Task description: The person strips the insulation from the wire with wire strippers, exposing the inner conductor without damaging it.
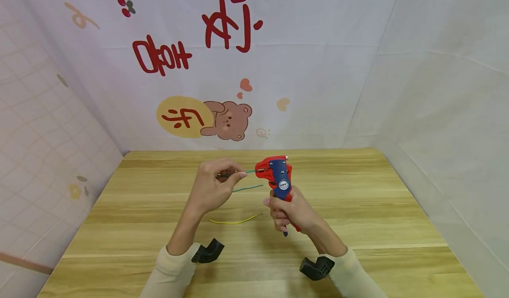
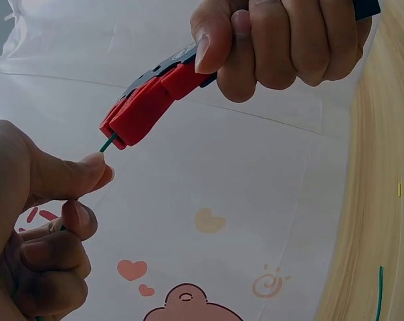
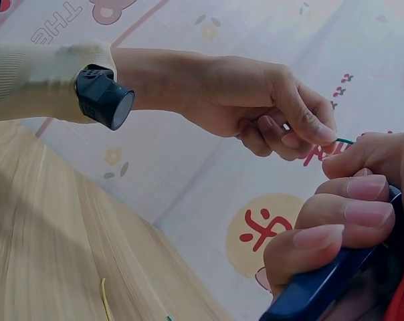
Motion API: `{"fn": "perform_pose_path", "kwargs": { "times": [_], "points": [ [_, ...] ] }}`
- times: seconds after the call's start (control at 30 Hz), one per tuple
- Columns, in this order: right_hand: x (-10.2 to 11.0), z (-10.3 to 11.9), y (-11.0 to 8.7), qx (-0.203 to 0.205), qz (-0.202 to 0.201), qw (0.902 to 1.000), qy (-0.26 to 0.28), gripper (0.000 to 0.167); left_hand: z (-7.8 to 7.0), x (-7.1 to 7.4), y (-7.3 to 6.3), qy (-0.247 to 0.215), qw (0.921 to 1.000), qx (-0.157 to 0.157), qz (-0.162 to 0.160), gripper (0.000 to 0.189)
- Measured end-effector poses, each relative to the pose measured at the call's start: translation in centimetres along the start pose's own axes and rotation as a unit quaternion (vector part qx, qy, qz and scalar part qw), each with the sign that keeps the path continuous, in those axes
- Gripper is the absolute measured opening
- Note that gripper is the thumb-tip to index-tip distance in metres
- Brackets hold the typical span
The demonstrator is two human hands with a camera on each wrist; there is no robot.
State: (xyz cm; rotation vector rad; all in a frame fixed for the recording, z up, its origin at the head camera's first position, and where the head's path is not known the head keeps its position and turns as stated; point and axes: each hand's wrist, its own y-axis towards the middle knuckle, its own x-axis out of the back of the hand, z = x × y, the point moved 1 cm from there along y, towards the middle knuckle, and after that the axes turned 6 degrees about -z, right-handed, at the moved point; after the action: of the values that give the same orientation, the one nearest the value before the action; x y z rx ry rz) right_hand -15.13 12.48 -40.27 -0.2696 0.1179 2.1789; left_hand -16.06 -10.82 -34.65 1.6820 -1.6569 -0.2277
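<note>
My right hand (image 1: 293, 207) grips the handles of a red and blue wire stripper (image 1: 283, 174), held above the table with its head up. Between thumb and forefinger, my left hand (image 1: 212, 183) pinches a thin green wire (image 1: 249, 171). In the left wrist view the wire's end (image 2: 108, 142) enters the red nose of the stripper; how deep it reaches is hidden. Part of the wire passes behind the left fingers. From the right wrist view, the blue handle (image 3: 322, 284) lies under curled right fingers, and a short bit of wire (image 3: 344, 141) shows between the hands.
On the wooden table (image 1: 358, 209) lie another green wire (image 1: 250, 187), partly behind the left hand, and a yellow wire (image 1: 234, 222) nearer the front. Printed cloth walls (image 1: 318, 68) stand at the back and both sides. Each wrist carries a black camera (image 1: 208, 250).
</note>
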Motion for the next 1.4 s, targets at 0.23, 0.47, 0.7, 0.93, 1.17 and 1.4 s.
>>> {"fn": "perform_pose_path", "kwargs": {
  "times": [0.23, 0.47, 0.7, 0.93, 1.17, 1.4],
  "points": [
    [0.05, 0.09, -0.12, 0.006, -0.002, 1.0000, -0.004, 0.019, 0.00, 0.03, 0.05, 0.003, 1.0000, -0.007, 0.000, 0.010],
    [0.29, 0.05, -0.03, 0.009, -0.002, 0.9999, -0.007, 0.021, 0.12, 0.02, 0.08, 0.005, 1.0000, 0.001, 0.002, 0.008],
    [0.43, 0.04, 0.07, 0.005, -0.006, 1.0000, -0.005, 0.021, 0.18, 0.07, 0.17, 0.003, 1.0000, -0.001, 0.002, 0.009],
    [0.48, 0.11, 0.07, 0.027, 0.007, 0.9996, -0.003, 0.017, 0.17, 0.16, 0.18, 0.003, 1.0000, 0.003, 0.003, 0.012],
    [0.59, 0.14, 0.13, 0.026, 0.005, 0.9996, -0.007, 0.018, 0.16, 0.24, 0.30, -0.004, 0.9999, 0.011, 0.005, 0.010],
    [0.61, 0.34, 0.08, 0.027, 0.001, 0.9995, -0.014, 0.018, 0.02, 0.30, 0.37, -0.009, 0.9998, 0.015, 0.007, 0.013]
  ]
}}
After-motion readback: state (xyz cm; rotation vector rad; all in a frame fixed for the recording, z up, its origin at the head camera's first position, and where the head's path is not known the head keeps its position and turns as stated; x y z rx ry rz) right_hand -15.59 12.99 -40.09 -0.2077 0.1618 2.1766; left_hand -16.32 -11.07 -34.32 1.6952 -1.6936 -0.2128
